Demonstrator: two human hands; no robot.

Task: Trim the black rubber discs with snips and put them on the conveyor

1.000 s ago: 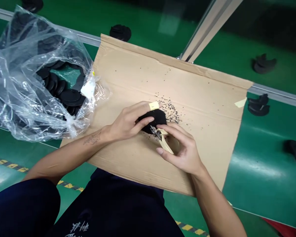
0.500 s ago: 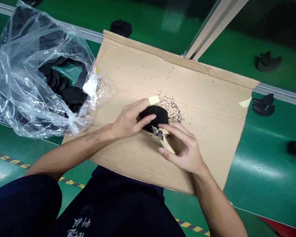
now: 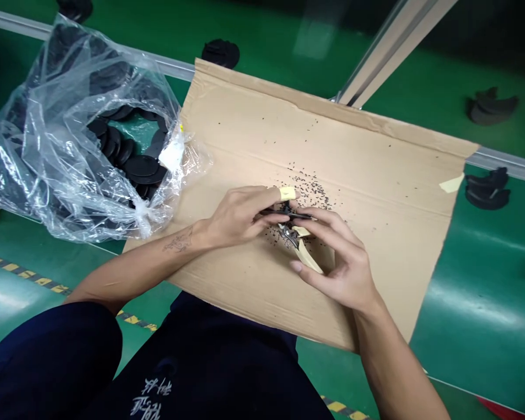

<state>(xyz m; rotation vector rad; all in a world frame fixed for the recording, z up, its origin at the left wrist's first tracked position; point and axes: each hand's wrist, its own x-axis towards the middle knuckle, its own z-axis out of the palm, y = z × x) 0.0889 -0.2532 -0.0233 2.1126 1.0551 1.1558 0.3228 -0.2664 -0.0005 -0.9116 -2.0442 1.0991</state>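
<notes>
The left hand (image 3: 240, 217) pinches a thin black piece (image 3: 292, 214) edge-on. The right hand (image 3: 347, 265), fingers half-curled, holds cream-handled nippers (image 3: 310, 258) just below it.

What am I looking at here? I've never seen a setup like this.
There is no machine: these are a person's own bare hands, seen from one camera worn on the head, looking forward and down. The left hand holds a black piece, seen nearly edge-on. The right hand holds a pliers-like tool with pale yellow handles. Beneath them lies a cardboard sheet, scattered with tiny black bits. To the left, a clear plastic bag contains black discs.
</notes>
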